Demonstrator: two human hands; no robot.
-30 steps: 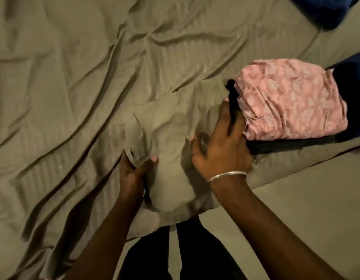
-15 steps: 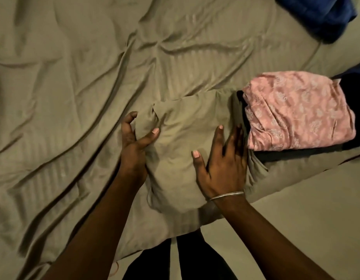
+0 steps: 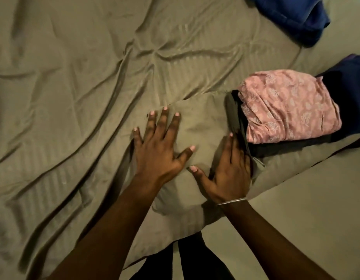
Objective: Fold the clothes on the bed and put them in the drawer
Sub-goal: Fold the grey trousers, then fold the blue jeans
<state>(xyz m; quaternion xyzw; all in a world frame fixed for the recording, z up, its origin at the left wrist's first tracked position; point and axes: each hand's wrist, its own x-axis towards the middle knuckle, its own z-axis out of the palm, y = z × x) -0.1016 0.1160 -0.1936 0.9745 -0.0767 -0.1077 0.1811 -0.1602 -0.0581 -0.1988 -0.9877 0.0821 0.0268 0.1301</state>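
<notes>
A folded olive cloth [image 3: 201, 124], the same colour as the bedsheet, lies near the bed's front edge. My left hand [image 3: 161, 146] lies flat on top of it with fingers spread and straight. My right hand [image 3: 229, 170] presses flat on the cloth's right side, its fingers alongside a black garment [image 3: 235, 118]. A folded pink patterned garment [image 3: 288, 106] sits on top of that black one just to the right. Two dark blue garments lie further right: one [image 3: 292, 15] at the top, another [image 3: 349, 93] behind the pink one.
The wrinkled olive bedsheet [image 3: 74, 77] covers the bed to the left and far side. The bed's edge runs diagonally at lower right, with floor [image 3: 306, 209] beyond it. My dark-clothed legs [image 3: 187, 259] stand against the bed's front.
My left hand let go of the cloth's left edge and moved up onto the cloth, now flat with fingers spread. My right hand stayed pressing on the right side.
</notes>
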